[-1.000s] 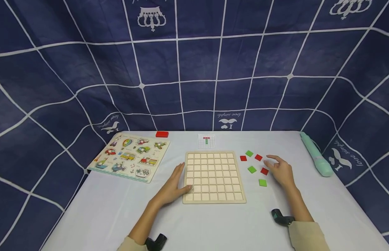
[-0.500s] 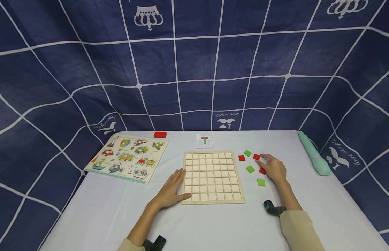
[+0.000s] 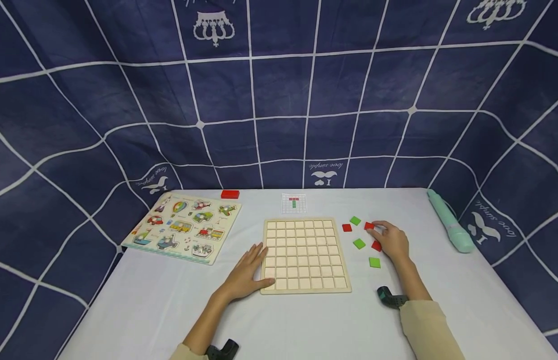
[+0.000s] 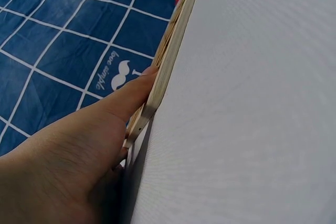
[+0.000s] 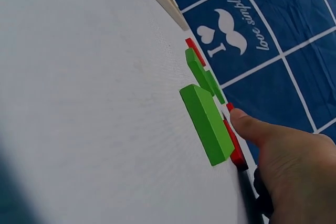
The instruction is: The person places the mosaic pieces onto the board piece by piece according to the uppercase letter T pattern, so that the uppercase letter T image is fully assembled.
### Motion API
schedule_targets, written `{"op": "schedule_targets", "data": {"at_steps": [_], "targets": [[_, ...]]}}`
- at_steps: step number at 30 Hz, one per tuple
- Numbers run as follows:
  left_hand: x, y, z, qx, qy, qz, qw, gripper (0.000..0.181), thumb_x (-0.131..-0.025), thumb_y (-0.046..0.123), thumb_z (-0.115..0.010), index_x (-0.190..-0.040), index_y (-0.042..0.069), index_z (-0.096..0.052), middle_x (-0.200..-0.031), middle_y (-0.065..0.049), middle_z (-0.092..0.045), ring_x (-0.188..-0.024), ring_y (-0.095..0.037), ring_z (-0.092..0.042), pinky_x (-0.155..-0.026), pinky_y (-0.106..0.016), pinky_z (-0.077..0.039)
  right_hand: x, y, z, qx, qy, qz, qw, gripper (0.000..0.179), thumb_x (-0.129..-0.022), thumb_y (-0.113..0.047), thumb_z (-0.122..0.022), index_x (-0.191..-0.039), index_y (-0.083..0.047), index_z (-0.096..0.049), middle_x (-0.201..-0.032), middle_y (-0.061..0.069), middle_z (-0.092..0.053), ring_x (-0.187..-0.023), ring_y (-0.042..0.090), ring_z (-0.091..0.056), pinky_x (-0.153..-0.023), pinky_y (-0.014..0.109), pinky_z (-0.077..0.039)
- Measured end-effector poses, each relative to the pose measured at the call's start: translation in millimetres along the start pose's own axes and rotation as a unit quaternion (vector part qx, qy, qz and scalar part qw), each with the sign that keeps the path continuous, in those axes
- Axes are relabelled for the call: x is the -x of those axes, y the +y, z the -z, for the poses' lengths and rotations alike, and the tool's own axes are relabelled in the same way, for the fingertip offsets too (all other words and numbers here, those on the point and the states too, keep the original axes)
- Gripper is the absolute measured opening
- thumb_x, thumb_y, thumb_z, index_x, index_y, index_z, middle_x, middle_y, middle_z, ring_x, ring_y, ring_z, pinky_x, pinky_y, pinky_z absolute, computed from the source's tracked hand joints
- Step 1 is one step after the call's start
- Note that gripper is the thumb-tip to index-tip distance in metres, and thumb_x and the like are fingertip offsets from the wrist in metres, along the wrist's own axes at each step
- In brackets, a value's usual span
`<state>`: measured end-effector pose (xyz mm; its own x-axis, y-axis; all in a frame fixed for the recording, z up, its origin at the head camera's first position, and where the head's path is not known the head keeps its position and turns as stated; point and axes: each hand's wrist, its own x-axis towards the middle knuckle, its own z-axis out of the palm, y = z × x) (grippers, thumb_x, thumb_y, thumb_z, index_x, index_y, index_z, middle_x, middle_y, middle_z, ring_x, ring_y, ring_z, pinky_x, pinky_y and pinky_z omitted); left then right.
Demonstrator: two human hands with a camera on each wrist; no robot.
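- The right hand (image 3: 393, 244) appears to pinch a red tile (image 3: 369, 226), thumb and index finger at its sides, on the table (image 3: 324, 325) to the right of the board (image 3: 306, 291).
- The left hand (image 3: 244, 274) is spread, fingers straight at the board's left edge, thumb over its rim by the near-left corner; that light hold should keep the board from sliding.
- A clean grip likely wants fingertips on opposite edges and a straight lift, without brushing the second red tile (image 3: 376, 246) beside the fingers.
- The red tile looks small, flat and plain, partly hidden by the thumb.
- The board is pale, gridded with square cells.
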<state>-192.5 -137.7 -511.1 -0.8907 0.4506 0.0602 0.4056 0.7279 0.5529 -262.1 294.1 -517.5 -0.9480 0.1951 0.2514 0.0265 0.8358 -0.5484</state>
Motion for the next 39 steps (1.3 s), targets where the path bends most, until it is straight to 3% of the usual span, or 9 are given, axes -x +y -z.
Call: {"op": "schedule_targets", "data": {"at_steps": [9,15,20,31,39], "targets": [[0.7,1.9,1.1,-0.003,0.002,0.006,1.0,0.09,-0.079,0.057,-0.062,-0.146,0.009,-0.026,-0.152,-0.009,-0.015,-0.14,-0.024,-0.007,-0.112,-0.042,-0.009,18.7,-16.5,3.0,-0.041,0.009,0.049,0.9979,0.04,-0.08,-0.036,-0.071,-0.108,-0.008,-0.066,-0.045,-0.002,-0.035,-0.039,0.012,-0.029,-0.036,0.024,-0.022],[1.6,2.5,2.0,0.001,0.006,0.009,0.9999,0.091,-0.078,0.057,-0.063,-0.146,0.008,-0.027,-0.152,-0.01,-0.016,-0.14,-0.024,-0.007,-0.112,-0.042,-0.009,29.2,-39.9,-8.4,-0.051,0.007,0.118,0.9917,0.037,-0.079,-0.034,-0.072,-0.104,-0.008,-0.068,-0.045,-0.007,-0.032,-0.041,0.007,-0.026,-0.037,0.022,-0.021],[1.4,1.1,1.1,0.001,0.011,0.006,0.9999,0.091,-0.078,0.057,-0.063,-0.145,0.008,-0.028,-0.152,-0.01,-0.017,-0.14,-0.024,-0.009,-0.112,-0.042,-0.01,35.2,-63.0,-23.5,-0.064,-0.011,0.151,0.9865,0.037,-0.079,-0.038,-0.072,-0.103,-0.01,-0.069,-0.047,-0.009,-0.031,-0.042,0.006,-0.024,-0.038,0.022,-0.019],[0.4,1.5,0.0,0.002,0.013,0.007,0.9999,0.091,-0.077,0.058,-0.063,-0.145,0.009,-0.029,-0.152,-0.009,-0.018,-0.14,-0.025,-0.009,-0.112,-0.041,-0.01,31.9,-100.2,-57.0,-0.085,-0.051,0.157,0.9826,0.036,-0.079,-0.041,-0.071,-0.105,-0.016,-0.069,-0.048,-0.008,-0.036,-0.042,0.007,-0.03,-0.038,0.022,-0.022],[0.9,0.2,-1.0,0.003,0.014,0.006,0.9999,0.091,-0.077,0.059,-0.062,-0.145,0.009,-0.029,-0.152,-0.009,-0.018,-0.14,-0.025,-0.01,-0.112,-0.042,-0.011,19.8,-113.5,-72.2,-0.078,-0.045,0.162,0.9827,0.037,-0.079,-0.039,-0.071,-0.107,-0.014,-0.069,-0.049,-0.007,-0.035,-0.044,0.009,-0.029,-0.04,0.023,-0.021]]}}
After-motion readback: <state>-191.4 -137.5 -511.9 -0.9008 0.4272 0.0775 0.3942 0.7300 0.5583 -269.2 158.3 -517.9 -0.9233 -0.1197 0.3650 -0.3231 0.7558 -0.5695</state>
